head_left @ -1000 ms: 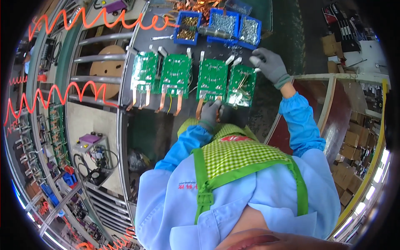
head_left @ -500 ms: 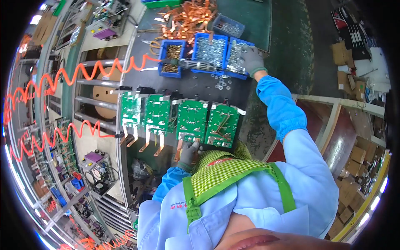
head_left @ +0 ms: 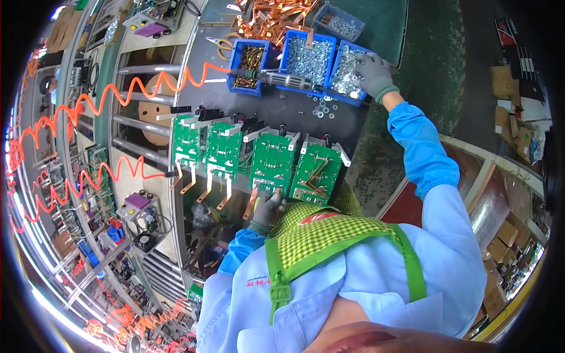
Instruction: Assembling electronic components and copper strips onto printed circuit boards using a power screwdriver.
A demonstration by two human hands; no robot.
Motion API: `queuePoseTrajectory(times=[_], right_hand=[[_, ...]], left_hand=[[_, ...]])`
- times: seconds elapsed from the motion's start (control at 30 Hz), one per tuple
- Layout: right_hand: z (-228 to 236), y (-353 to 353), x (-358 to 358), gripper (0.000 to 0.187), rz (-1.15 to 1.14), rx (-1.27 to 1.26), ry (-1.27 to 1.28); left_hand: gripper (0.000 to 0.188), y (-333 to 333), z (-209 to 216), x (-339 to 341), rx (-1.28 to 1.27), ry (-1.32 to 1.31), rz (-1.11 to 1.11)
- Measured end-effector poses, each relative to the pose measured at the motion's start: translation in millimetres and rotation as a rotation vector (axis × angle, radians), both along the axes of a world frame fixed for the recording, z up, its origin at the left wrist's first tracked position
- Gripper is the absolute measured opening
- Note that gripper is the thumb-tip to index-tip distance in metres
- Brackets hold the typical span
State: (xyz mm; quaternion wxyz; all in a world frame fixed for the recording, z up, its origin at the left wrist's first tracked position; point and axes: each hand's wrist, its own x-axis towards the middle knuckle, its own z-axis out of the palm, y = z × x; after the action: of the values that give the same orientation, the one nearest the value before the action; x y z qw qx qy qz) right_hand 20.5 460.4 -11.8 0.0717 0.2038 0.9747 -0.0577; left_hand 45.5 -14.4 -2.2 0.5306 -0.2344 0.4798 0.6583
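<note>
The right hand, (head_left: 374,75) upper right of centre, bends its fingers over washers (head_left: 344,73) in a blue bin; the left hand, (head_left: 268,207) lower centre, is at a green board's (head_left: 272,162) bottom edge. Cannot tell whether either pinches anything. Dark table (head_left: 265,112); worn floor (head_left: 432,76) upper right.

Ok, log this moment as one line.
left hand: at lower edge of third green board from left; right hand: at rightmost blue bin; grips: unclear

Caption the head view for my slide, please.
Gloved right hand at a blue bin of metal parts, left hand at a green circuit board.
</note>
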Motion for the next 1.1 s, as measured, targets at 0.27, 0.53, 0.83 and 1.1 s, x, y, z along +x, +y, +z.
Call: queuePoseTrajectory(times=[0.27, 0.53, 0.83, 1.1], right_hand=[[-18, -2, -5, 0.022, -0.131, -0.052, 0.13], [3, 7, -37, 0.019, -0.054, -0.393, 0.424], [-13, -24, -114, 0.025, 0.377, -0.258, -0.029], [-53, -52, -135, 0.03, 0.45, -0.079, -0.199]], left_hand=[[0.021, 8, 6, 0, -0.015, 0.077, -0.024], [0.02, 12, 14, 1, -0.092, 0.076, -0.017], [0.023, 8, -1, 18, -0.069, 0.105, 0.141], [0.024, 11, -2, 25, -0.037, 0.161, 0.196]])
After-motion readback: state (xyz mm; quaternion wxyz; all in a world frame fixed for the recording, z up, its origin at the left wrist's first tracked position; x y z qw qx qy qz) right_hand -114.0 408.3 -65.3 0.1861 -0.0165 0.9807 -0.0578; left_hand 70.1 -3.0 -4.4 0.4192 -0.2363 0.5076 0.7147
